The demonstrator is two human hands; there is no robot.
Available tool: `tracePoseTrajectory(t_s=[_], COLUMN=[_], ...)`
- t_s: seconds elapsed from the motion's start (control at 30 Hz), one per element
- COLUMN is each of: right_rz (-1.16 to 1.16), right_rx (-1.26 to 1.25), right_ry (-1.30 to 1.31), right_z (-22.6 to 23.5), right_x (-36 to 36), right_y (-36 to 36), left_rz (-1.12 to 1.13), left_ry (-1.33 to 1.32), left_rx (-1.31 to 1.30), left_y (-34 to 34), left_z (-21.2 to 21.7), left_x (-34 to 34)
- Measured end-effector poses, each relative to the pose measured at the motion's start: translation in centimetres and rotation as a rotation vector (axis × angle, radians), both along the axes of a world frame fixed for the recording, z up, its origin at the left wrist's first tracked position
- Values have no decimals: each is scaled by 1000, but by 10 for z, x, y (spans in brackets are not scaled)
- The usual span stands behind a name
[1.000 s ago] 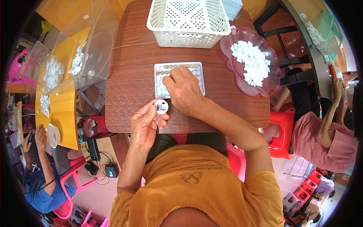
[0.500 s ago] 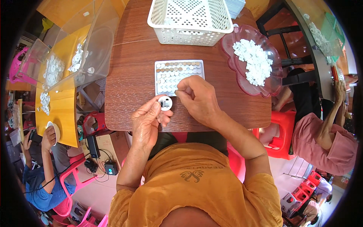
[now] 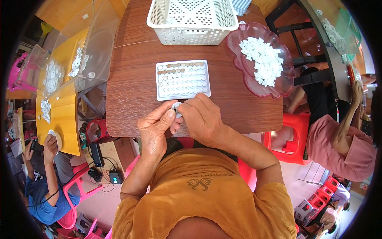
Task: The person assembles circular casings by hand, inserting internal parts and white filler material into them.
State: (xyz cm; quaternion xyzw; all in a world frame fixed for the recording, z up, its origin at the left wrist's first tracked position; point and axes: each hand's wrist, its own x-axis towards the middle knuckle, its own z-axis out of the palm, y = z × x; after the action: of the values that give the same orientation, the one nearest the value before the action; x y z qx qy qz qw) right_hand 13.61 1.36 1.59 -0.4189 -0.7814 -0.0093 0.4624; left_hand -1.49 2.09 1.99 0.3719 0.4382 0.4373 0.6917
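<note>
Between thumb and fingers of my left hand [image 3: 153, 129] is a small round white plastic case [image 3: 175, 105], its dark inner parts partly showing. My right hand [image 3: 205, 119] has closed in a pinch over the right side of the case. Its fingertips are partly hidden, so whatever they hold cannot be seen. Just beyond both hands lies a white tray [image 3: 199, 92] with rows of round pockets. Small round button cells [image 3: 171, 72] sit in its far and left pockets.
A white perforated basket [image 3: 191, 36] stands at the table's far side. Right of the tray, a pink scalloped dish [image 3: 235, 51] holds a heap of small white parts [image 3: 262, 59]. A clear plastic bin [image 3: 99, 51] is at the left. Other people sit at tables on both sides.
My right hand has come from the tray's near right corner down to the case and now covers part of it. The left hand keeps its grip. The whole view has shifted slightly.
</note>
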Motion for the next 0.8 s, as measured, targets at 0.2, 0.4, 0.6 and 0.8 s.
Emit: tracePoseTrajectory(t_s=[0.2, 0.4, 0.6, 0.8], right_rz=[0, -42, -60, -161], right_rx=[-64, -289, -409, -677], right_ry=[-51, 94, 260, 458], right_z=[3, 0, -1, 6], right_x=[0, -2, -4, -7], right_y=[-4, -6, -11, -16], left_rz=[-34, -16, -4, -11], left_ry=[58, 37, 18, -30], left_rx=[37, 16, 11, -46], left_y=[-4, -8, -9, -10], left_z=[1, -4, -5, -4], left_x=[-1, -3, -4, -4])
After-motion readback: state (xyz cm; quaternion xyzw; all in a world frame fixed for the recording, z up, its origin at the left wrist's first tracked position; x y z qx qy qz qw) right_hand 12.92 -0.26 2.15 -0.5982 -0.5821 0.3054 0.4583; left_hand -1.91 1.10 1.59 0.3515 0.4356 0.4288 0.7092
